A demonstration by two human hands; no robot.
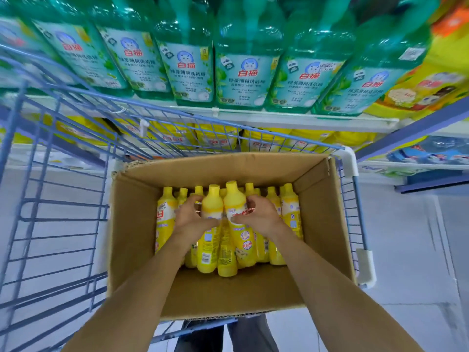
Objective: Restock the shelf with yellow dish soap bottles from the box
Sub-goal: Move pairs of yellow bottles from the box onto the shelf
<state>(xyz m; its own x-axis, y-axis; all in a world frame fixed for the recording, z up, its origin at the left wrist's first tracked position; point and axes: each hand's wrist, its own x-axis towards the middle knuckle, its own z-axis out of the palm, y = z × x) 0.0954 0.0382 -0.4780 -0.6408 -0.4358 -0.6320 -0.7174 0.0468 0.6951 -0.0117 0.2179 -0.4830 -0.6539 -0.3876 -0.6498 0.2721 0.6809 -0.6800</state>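
Note:
An open cardboard box (137, 224) sits in a blue wire cart and holds several yellow dish soap bottles (290, 212). Both my hands are inside it. My left hand (189, 218) wraps around one raised yellow bottle (209, 229). My right hand (257, 215) grips a second raised bottle (239, 224) beside it. The two held bottles stand higher than the others and touch each other. Beyond the cart, a lower shelf row of yellow bottles (218, 141) shows through the wire.
The blue wire cart (58, 204) surrounds the box, with its high left side and white corner guards (351, 161). Green dish soap bottles (243, 67) fill the upper shelf (279, 119). Yellow packs (426, 92) stand at the right. Pale floor lies on both sides.

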